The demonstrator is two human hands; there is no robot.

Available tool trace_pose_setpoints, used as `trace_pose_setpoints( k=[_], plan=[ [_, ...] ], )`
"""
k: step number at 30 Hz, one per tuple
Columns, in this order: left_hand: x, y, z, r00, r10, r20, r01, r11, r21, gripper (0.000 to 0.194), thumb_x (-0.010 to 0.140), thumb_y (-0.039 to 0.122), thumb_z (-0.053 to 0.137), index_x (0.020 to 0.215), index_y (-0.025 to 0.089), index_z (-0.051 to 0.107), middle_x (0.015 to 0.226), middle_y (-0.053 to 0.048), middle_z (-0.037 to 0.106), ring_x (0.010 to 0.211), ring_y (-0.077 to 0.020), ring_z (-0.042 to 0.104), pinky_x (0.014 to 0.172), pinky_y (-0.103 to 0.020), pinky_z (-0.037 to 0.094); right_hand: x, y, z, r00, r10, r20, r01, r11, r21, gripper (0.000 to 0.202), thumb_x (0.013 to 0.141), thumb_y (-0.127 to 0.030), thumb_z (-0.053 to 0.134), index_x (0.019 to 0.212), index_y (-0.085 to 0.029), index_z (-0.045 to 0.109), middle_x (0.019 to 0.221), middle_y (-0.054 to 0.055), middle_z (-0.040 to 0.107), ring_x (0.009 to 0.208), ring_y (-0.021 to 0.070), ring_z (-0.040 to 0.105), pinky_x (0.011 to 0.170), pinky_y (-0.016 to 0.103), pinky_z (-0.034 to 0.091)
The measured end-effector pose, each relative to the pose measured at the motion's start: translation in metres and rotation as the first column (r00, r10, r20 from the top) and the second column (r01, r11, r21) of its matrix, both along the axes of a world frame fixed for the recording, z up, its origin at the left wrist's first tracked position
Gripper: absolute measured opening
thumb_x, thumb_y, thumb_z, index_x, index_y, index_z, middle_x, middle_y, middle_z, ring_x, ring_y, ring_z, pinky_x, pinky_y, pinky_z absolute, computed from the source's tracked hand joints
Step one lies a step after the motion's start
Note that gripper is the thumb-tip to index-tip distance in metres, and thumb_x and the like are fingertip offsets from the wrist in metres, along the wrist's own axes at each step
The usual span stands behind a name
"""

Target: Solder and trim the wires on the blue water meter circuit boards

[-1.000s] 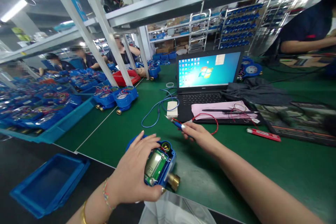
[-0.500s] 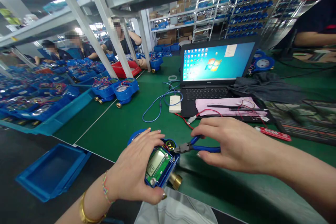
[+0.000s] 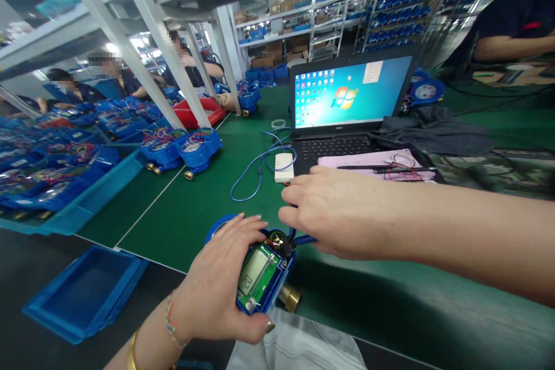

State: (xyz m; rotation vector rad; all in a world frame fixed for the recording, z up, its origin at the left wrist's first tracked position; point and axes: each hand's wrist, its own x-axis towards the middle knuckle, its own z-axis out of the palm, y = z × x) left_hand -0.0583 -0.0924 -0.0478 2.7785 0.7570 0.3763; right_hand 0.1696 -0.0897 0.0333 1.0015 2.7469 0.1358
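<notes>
My left hand (image 3: 217, 283) is wrapped over a blue water meter (image 3: 274, 295) at the table's front edge, thumb on the near side and fingers across the top. The meter's display (image 3: 253, 273) reads 20 on a green circuit board, and a brass fitting (image 3: 289, 298) sticks out at its right. My right hand (image 3: 332, 211) is closed on blue-handled cutting pliers (image 3: 305, 239). Their dark jaws point into the round opening beside the display, where thin wires show. Whether the jaws grip a wire I cannot tell.
Behind my hands stands a laptop (image 3: 351, 92), with a pink cloth (image 3: 359, 161) on it. Near it lie a white box (image 3: 284, 168) and a blue cable (image 3: 247, 199). More blue meters (image 3: 197, 150) are at left, beside a blue crate (image 3: 78, 208). Other people sit beyond.
My right hand has turned palm-down and shifted left, tipping the pliers more steeply into the meter's opening. My left hand keeps its hold on the meter. The view has shifted slightly.
</notes>
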Motion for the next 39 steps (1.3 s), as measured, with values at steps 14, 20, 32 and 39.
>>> trace_pose_setpoints(
  k=[14, 20, 32, 39],
  plan=[
    [0.004, 0.001, -0.002, 0.999, 0.015, 0.050, -0.017, 0.999, 0.033, 0.081, 0.052, 0.045, 0.066, 0.122, 0.019, 0.034, 0.129, -0.012, 0.047, 0.119, -0.0310, 0.046, 0.107, -0.053, 0.034, 0.013, 0.016, -0.013, 0.994, 0.075, -0.081, -0.077, 0.997, -0.022, 0.023, 0.068, -0.011, 0.066, 0.090, -0.018, 0.062, 0.081, 0.005, 0.060, 0.078, 0.0228, 0.057, 0.059, 0.031, 0.035],
    [-0.006, -0.005, -0.007, 0.999, -0.019, 0.042, 0.016, 0.998, 0.068, 0.082, 0.056, 0.051, 0.065, 0.124, 0.017, 0.034, 0.131, -0.014, 0.044, 0.123, -0.0331, 0.041, 0.109, -0.055, 0.030, 0.025, 0.012, -0.035, 0.953, 0.031, -0.301, -0.077, 0.987, -0.141, 0.034, 0.065, -0.007, 0.064, 0.097, -0.018, 0.058, 0.087, 0.004, 0.059, 0.079, 0.0205, 0.056, 0.062, 0.029, 0.040],
    [0.010, -0.003, -0.004, 0.992, 0.094, 0.080, -0.094, 0.996, -0.005, 0.081, 0.050, 0.042, 0.074, 0.118, 0.016, 0.039, 0.127, -0.016, 0.048, 0.119, -0.0346, 0.045, 0.107, -0.057, 0.032, 0.092, -0.019, -0.054, 0.615, -0.497, -0.612, 0.427, 0.863, -0.271, 0.022, 0.076, -0.027, 0.050, 0.095, -0.022, 0.059, 0.083, 0.004, 0.065, 0.071, 0.0222, 0.061, 0.062, 0.031, 0.046],
    [0.005, 0.011, 0.015, 0.999, 0.022, -0.030, -0.027, 0.980, -0.195, 0.090, 0.068, 0.057, 0.072, 0.135, 0.013, 0.029, 0.138, -0.018, 0.038, 0.130, -0.0352, 0.032, 0.110, -0.058, 0.025, 0.085, -0.050, -0.132, 0.463, -0.696, -0.549, 0.499, 0.716, -0.488, 0.030, 0.078, -0.034, 0.051, 0.104, -0.021, 0.059, 0.094, 0.006, 0.067, 0.082, 0.0226, 0.064, 0.075, 0.035, 0.052]
  ],
)
